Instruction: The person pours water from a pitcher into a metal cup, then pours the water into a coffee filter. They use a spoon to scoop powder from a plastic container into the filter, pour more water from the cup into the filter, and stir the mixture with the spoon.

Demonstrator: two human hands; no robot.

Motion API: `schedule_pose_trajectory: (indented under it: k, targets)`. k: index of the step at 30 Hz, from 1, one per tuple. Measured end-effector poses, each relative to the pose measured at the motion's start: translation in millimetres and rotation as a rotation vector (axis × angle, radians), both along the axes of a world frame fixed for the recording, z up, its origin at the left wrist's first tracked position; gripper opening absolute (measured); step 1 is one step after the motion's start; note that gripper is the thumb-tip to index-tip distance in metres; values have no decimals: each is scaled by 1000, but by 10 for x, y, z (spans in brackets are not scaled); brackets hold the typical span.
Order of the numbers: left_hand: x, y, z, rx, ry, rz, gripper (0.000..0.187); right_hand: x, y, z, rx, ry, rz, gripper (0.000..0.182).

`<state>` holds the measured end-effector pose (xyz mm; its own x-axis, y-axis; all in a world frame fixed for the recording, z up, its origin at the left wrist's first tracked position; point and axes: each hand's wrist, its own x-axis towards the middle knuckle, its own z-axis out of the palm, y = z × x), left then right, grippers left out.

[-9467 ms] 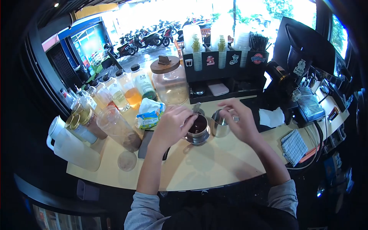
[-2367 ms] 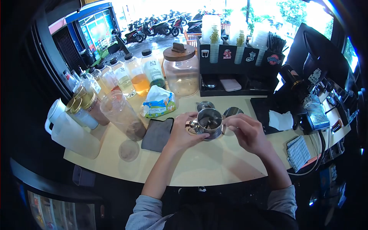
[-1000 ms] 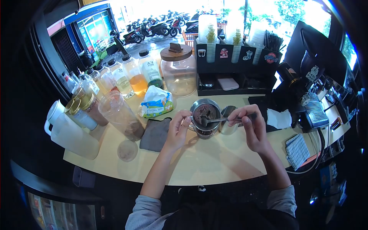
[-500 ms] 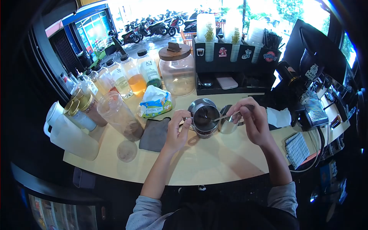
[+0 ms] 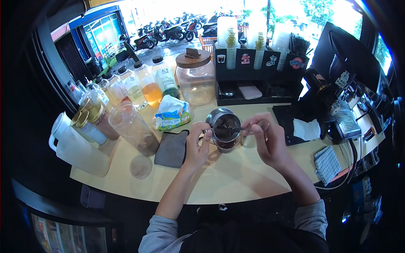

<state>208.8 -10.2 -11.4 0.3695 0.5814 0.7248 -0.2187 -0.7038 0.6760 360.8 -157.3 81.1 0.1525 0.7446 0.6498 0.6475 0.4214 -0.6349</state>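
A round steel vessel [image 5: 218, 114] with dark contents sits in the middle of the counter, above a clear glass base [image 5: 228, 145]. My left hand [image 5: 198, 141] pinches the small handle at its left rim. My right hand [image 5: 268, 139] grips a spoon [image 5: 236, 130], which reaches across the vessel's opening from the right. Just behind those right fingers, a metal cup [image 5: 249, 142] is mostly covered. A grey folded cloth [image 5: 171, 148] lies left of my left hand, with a wet-wipes pack [image 5: 172, 114] behind it.
On the left stand a tall clear container [image 5: 130, 126], a white jug [image 5: 80, 145] and several bottles [image 5: 149, 86]. A wooden-lidded jar [image 5: 196, 82] and black cup rack [image 5: 257, 67] line the back. At right are a checked cloth [image 5: 327, 164] and a coffee machine [image 5: 348, 122].
The spoon has swung to lie flatter across the vessel's opening. My right hand has shifted slightly left and down, covering more of the metal cup. My left hand keeps its hold.
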Motion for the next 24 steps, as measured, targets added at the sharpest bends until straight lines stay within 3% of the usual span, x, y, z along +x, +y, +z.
schedule_pose_trajectory:
  k: [6, 8, 11, 14, 19, 21, 24]
  targets:
    - [6, -3, -23, -15, -12, -2, 16, 5, 1, -27, 108, 4, 9, 13]
    - [13, 6, -30, -44, -19, -27, 15, 3, -26, -36, 124, -103, 50, 13]
    - [-6, -8, -23, -95, -28, -49, 15, 77, 5, -97, 254, -12, 31, 13]
    - [-25, 4, -28, -119, -5, -77, 16, 22, -83, -53, 118, -77, 136, 13]
    - [-39, -13, -9, -138, 4, -104, 18, 60, -57, -110, 243, 9, 99, 12]
    - [-34, 16, -53, -128, 9, -118, 18, 30, -74, -71, 132, -51, 130, 14]
    - [3, 14, -48, -88, -46, -56, 16, 23, -77, -53, 194, -202, 96, 19]
